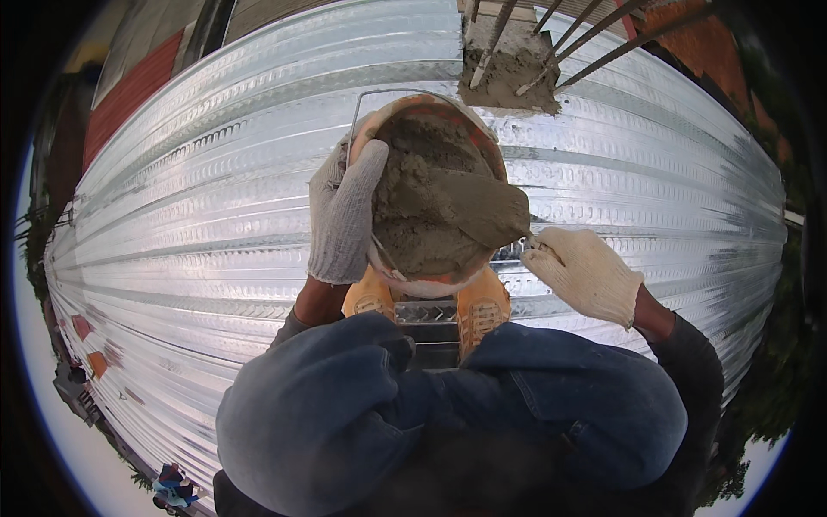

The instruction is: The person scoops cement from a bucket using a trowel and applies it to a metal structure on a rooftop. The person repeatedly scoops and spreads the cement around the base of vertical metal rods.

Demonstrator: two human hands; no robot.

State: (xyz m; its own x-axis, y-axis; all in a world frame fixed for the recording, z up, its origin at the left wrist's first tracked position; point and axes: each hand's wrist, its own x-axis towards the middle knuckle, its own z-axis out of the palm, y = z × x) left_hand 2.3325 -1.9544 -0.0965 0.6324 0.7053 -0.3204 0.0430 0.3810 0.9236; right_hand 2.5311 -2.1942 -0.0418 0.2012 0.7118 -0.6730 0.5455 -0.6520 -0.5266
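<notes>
A caked trowel point(487, 207) overhangs an orange bucket point(426, 286) of mortar point(422, 155).

Daylight glares off the ribbed metal sheeting point(215, 207). Fisheye distortion bends its ribs toward left and right. The near trousers point(560, 388) look dim, perhaps hazy.

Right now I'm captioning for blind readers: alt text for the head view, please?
The white-gloved left hand grips a round orange bucket of grey mortar; the white-gloved right hand holds a mortar-coated trowel over it. Ribbed silvery metal decking lies beneath; dark steel rods stand beyond.
</notes>
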